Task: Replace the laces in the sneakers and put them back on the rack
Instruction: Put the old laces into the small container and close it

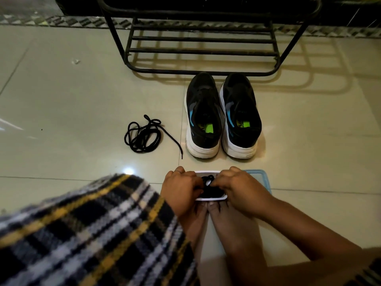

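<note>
Still early I'd say: both hands, left hand and right hand, pinch black laces in a white box, sneakers unlaced just beyond them, loose lace off left, rack farther ahead.

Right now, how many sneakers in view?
2. Left sneaker and right sneaker stand side by side on the floor, toes toward the rack. The rack's visible shelves hold none; its top is cut off.
</note>
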Tool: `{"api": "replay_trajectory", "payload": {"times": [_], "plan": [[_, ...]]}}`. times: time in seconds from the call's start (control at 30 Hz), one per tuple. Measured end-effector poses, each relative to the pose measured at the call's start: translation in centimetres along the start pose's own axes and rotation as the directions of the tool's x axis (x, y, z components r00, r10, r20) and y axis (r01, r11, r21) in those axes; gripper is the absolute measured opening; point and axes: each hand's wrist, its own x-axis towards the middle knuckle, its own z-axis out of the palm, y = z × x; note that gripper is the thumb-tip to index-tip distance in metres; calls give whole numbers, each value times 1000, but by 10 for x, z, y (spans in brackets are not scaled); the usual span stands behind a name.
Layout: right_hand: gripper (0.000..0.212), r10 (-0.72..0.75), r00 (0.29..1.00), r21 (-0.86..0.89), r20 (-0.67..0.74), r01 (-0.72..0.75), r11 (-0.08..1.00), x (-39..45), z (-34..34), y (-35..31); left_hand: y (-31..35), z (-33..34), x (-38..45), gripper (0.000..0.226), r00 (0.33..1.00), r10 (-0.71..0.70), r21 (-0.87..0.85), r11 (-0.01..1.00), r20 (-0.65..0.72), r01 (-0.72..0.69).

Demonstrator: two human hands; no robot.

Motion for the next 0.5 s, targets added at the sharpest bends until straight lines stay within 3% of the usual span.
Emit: {"api": "replay_trajectory", "payload": {"times": [0.03, 0.1, 0.17, 0.27, 0.33, 0.5], "plan": [[33, 49, 997, 90, -60, -44, 995, -2, -7, 7, 0, 0, 0, 27, 1000, 2, 0, 1000, 3, -2], [31, 145, 979, 53, -142, -139, 989, -9, -23, 26, -1, 0, 0, 27, 1000, 3, -10, 1000, 6, -3], [40, 216, 976, -160, -2, -214, 964, -18, -33, 43, -2, 1, 0, 26, 1000, 6, -30, 1000, 6, -6], [74, 408, 880, -393, 242, -295, 871, -26, -30, 47, -2, 1, 1, 25, 1000, 15, -49, 999, 2, -15], [82, 397, 887, -406, 236, -281, 870, -27, -23, 45, -2, 1, 1, 24, 1000, 20, -51, 999, 2, -20], [61, 297, 932, -240, 208, -246, 939, -28, -30, 52, -1, -1, 0, 24, 1000, 24, -55, 998, 1, -24]]}}
